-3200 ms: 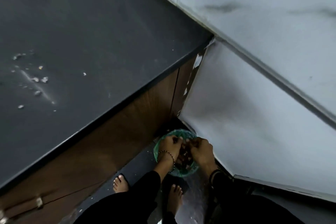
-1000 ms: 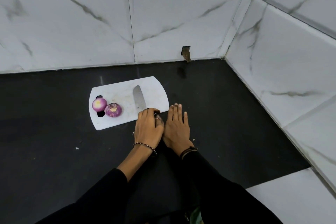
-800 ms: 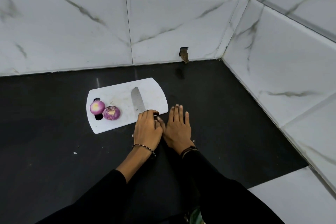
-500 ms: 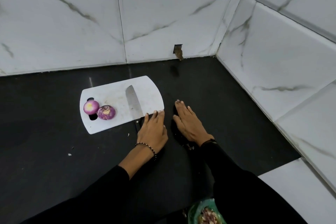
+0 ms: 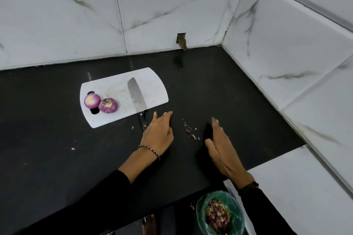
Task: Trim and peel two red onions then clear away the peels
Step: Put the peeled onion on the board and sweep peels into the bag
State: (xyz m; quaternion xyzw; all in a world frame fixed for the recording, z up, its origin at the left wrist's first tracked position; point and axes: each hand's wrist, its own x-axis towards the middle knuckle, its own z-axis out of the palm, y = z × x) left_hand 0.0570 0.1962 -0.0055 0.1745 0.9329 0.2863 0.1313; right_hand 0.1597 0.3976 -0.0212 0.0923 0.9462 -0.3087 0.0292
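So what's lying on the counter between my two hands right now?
A small scatter of onion peel bits lies on the black counter between the left hand and the right hand. The head view shows it.

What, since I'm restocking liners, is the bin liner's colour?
Green bin liner, best in the head view.

Long blk sleeves (image 5: 267, 215) on both arms, thin beaded bracelet (image 5: 149, 150) behind L hand (image 5: 158, 133), dark band (image 5: 248, 186) behind R hand (image 5: 222, 151).
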